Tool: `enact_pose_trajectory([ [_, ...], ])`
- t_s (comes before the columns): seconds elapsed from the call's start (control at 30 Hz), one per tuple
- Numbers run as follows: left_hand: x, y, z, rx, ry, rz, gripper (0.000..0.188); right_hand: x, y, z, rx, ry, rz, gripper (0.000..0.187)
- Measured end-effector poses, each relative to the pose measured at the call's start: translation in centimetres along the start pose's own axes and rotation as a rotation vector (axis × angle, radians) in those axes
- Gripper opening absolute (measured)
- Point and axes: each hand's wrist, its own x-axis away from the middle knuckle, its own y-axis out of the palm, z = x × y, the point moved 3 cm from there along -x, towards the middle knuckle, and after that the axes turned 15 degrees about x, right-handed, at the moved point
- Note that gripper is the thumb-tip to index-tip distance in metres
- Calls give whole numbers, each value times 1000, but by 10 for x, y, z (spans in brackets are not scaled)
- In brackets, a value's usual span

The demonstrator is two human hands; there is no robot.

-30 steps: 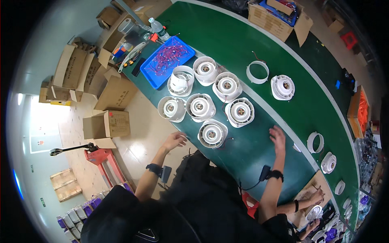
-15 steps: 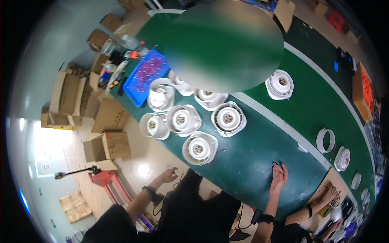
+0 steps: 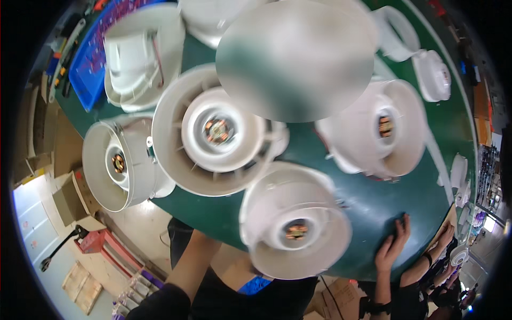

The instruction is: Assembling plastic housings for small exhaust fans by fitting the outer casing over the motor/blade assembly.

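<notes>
1. The right hand (image 3: 393, 245) is at the desk (image 3: 365, 210), palm down, with fingers rather straight and only a little apart. It holds nothing that I can see; the front motor housing is the nearest large piece on its left.
2. The left forearm (image 3: 194, 261) goes up behind the desk edge and the housings. The left hand is hidden, so I cannot tell how open it is, or whether it has hold of something.
3. The white motor housings are grouped on the desk: the front motor housing (image 3: 296, 210) near the edge, the central motor housing (image 3: 197, 128) behind it, the left motor housing (image 3: 136, 170) and the right motor housing (image 3: 360, 125) at both sides. A blurred oval covers part of the group.
4. For good handling, I would take a housing by its outer wall, with both hands, and keep fingers away from the copper coil (image 3: 297, 230) inside. Loose wires could catch on a neighbour, so it seems wise to free them first.
5. About containers: the blue tray (image 3: 80, 80) at upper left contains many thin red and purple wires (image 3: 114, 24). The upper-left housing (image 3: 169, 32) has a smaller white part (image 3: 130, 61) in its mouth.
</notes>
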Motion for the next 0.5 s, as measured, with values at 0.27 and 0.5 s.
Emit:
enact_pose_trajectory([
  [0.27, 28, 6, -89, -54, -266, -296, 50, 1, -3, 3, 73, -40, 29, 40],
  [0.5, -5, -18, -145, -224, -412, -501, 51, -2, 3, -3, 12, -70, 40, 40],
])
